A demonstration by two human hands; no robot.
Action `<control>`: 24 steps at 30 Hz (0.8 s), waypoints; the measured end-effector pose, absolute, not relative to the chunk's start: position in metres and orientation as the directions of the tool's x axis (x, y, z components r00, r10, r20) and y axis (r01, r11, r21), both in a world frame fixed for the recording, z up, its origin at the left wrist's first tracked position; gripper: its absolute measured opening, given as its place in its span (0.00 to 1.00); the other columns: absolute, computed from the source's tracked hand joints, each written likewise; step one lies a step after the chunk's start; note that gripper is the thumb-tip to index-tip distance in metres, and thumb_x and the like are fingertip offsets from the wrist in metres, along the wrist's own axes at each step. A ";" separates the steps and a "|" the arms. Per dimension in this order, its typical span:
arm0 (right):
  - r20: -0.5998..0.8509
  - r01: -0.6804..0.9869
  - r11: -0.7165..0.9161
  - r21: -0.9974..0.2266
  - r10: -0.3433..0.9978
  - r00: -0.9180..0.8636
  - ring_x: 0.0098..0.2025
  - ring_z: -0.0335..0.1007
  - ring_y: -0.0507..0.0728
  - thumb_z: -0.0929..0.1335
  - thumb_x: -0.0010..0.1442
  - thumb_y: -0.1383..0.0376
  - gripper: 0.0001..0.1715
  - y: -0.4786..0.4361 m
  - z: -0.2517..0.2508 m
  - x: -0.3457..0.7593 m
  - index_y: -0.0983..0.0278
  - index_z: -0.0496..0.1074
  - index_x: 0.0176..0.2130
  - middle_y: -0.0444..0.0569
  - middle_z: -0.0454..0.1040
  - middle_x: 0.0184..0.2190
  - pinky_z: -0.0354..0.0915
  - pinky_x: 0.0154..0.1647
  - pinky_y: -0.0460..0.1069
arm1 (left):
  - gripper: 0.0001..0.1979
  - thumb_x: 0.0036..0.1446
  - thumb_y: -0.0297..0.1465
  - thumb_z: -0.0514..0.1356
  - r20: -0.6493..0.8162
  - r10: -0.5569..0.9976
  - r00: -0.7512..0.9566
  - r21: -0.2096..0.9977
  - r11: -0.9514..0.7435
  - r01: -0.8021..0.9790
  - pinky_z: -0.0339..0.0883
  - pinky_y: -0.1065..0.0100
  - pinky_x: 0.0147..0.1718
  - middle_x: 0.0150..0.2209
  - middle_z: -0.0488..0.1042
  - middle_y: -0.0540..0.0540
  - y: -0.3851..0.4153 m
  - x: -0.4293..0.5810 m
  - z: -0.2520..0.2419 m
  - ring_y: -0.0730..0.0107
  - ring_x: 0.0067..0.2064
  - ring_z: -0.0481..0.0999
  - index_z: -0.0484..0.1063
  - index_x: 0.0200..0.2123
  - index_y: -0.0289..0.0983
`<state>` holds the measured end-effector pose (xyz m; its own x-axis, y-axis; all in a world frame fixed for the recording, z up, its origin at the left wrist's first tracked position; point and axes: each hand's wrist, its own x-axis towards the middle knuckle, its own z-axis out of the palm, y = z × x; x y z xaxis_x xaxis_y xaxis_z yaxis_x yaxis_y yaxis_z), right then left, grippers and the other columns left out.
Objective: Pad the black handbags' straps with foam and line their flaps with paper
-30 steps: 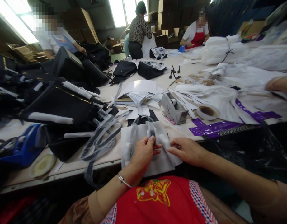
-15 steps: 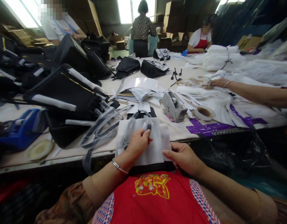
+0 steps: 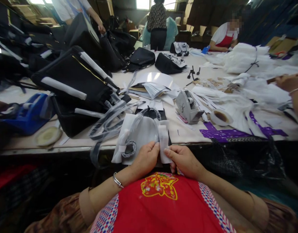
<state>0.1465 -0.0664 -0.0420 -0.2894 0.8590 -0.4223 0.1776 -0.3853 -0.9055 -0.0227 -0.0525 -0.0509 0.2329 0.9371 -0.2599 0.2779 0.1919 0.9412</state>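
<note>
At the table's front edge lies a dark bag, mostly hidden under a white foam sheet (image 3: 143, 127). A plastic-wrapped handle (image 3: 156, 114) arches up over its top. My left hand (image 3: 147, 157) is closed at the sheet's right side, thumb and fingers pinching its edge. Close beside it, my right hand (image 3: 186, 161) pinches the lower end of a folded white foam flap (image 3: 164, 139). A small coil of thin clear-wrapped cord (image 3: 129, 149) rests on the sheet's left part. Fingertips of both hands are partly hidden behind the foam.
Black bags (image 3: 69, 76) are piled at left, near a blue tape dispenser (image 3: 30, 113). Plastic-wrapped straps (image 3: 107, 121) trail over the edge. A grey tape dispenser (image 3: 187, 106), a tape roll (image 3: 220, 117) and white foam sheets (image 3: 236, 103) lie right. Co-workers stand around the table.
My left hand has let go of the plastic-wrapped handle and moved down to the sheet's right edge. The foam flap at right now stands folded inward. The view has shifted.
</note>
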 end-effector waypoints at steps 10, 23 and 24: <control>-0.421 0.006 -0.425 -0.905 0.894 -0.152 0.12 0.61 0.50 0.73 0.50 0.42 0.29 -0.061 -0.060 0.140 0.61 0.62 0.29 0.37 0.66 0.12 0.56 0.12 0.42 | 0.18 0.63 0.43 0.52 -0.209 0.955 0.209 0.925 0.124 0.358 0.58 0.70 0.28 0.26 0.69 0.50 -0.051 -0.015 -0.049 0.70 0.30 0.66 0.70 0.30 0.36; 0.008 0.717 -0.163 -0.677 0.973 0.229 0.36 0.76 0.58 0.62 0.65 0.59 0.14 0.035 -0.032 0.274 0.63 0.73 0.39 0.50 0.78 0.31 0.71 0.37 0.50 | 0.25 0.57 0.55 0.54 -0.279 0.946 0.167 0.909 0.204 0.362 0.66 0.69 0.32 0.24 0.75 0.49 -0.033 -0.002 -0.073 0.62 0.31 0.72 0.73 0.30 0.38; 0.016 0.760 -0.195 -0.620 0.965 0.261 0.40 0.76 0.58 0.62 0.65 0.61 0.14 0.056 -0.031 0.296 0.64 0.74 0.41 0.51 0.78 0.35 0.70 0.42 0.50 | 0.26 0.57 0.56 0.54 -0.283 0.945 0.165 0.905 0.206 0.372 0.66 0.68 0.33 0.24 0.74 0.49 -0.032 -0.001 -0.075 0.61 0.31 0.73 0.74 0.30 0.38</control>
